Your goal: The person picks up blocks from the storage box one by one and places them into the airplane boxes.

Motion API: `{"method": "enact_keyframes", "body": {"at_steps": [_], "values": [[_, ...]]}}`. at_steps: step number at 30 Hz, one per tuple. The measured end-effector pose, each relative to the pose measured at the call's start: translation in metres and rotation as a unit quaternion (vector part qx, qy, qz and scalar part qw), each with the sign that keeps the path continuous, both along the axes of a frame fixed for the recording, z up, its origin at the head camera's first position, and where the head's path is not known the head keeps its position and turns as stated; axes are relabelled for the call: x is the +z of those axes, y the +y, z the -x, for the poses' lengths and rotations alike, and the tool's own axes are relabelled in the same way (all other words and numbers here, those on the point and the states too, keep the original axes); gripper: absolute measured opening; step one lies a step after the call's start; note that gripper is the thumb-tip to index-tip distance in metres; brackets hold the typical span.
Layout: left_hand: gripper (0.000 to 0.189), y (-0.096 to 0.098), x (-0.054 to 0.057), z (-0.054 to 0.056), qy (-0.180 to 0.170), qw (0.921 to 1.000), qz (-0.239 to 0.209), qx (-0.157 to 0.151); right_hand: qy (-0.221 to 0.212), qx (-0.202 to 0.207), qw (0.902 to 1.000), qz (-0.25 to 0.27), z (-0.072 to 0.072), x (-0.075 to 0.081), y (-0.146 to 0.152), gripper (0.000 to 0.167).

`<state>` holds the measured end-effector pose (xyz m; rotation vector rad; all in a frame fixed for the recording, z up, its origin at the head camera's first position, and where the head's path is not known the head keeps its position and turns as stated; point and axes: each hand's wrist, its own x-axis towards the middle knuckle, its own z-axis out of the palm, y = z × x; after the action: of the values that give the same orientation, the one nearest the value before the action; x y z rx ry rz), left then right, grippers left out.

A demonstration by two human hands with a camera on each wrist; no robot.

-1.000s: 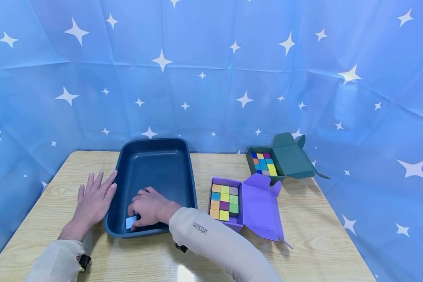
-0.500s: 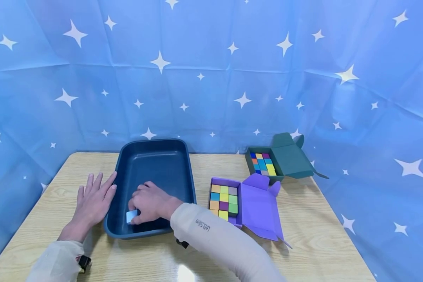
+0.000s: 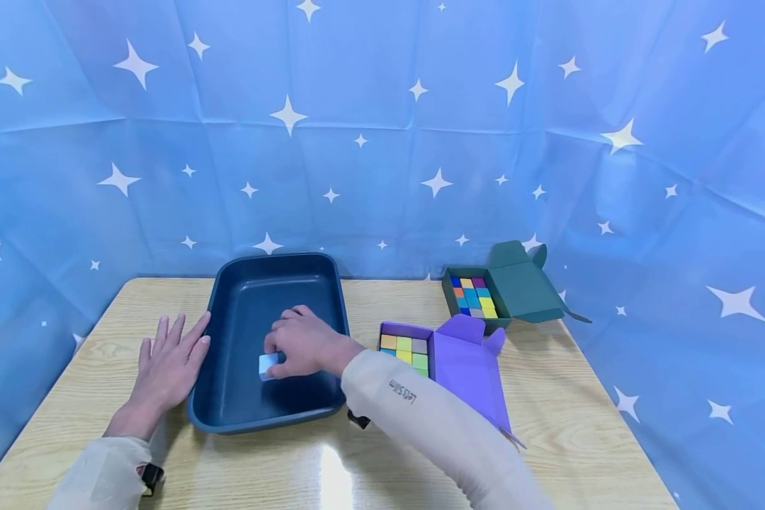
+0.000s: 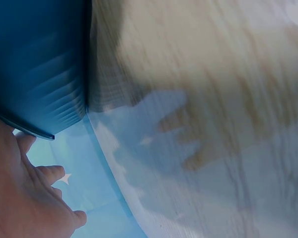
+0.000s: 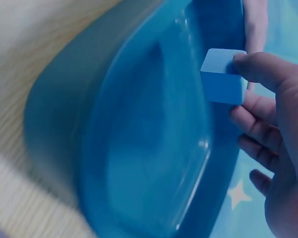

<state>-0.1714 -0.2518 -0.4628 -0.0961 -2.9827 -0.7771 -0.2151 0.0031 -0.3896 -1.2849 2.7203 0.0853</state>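
Note:
A light blue cube (image 3: 268, 366) is pinched between the thumb and fingers of my right hand (image 3: 306, 345), over the dark blue basin (image 3: 264, 421). In the right wrist view the cube (image 5: 223, 79) shows two lit faces, with the thumb on one side and fingers beneath. My left hand (image 3: 171, 365) lies with straight, spread fingers at the basin's left rim, fingertips right at the edge. The left wrist view shows that hand (image 4: 27, 191) beside the basin's ribbed outer wall (image 4: 44, 69).
An open purple box (image 3: 408, 328) with several coloured cubes stands right of the basin, partly hidden by the right sleeve (image 3: 433, 418). Farther back is an open green box (image 3: 499, 323) of cubes. A starry blue curtain (image 3: 382, 163) hangs behind the wooden table (image 3: 580, 425).
My right hand has lifted the light blue cube and moved it right and away from the basin's near left corner. The sleeve now covers more of the purple box. My left hand stays put.

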Motion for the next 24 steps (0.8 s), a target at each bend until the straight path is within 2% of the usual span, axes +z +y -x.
{"method": "enact_keyframes", "body": {"at_steps": [14,24], "values": [[0.058,-0.001,-0.001,0.001,0.0,1.0,0.0,-0.001,-0.005,-0.054,0.9985,0.004,0.02,0.013,0.072,0.039],[0.057,0.0,-0.001,0.001,-0.004,1.0,-0.001,-0.005,-0.021,-0.096,0.9943,0.04,0.021,0.027,0.127,0.033]]}}
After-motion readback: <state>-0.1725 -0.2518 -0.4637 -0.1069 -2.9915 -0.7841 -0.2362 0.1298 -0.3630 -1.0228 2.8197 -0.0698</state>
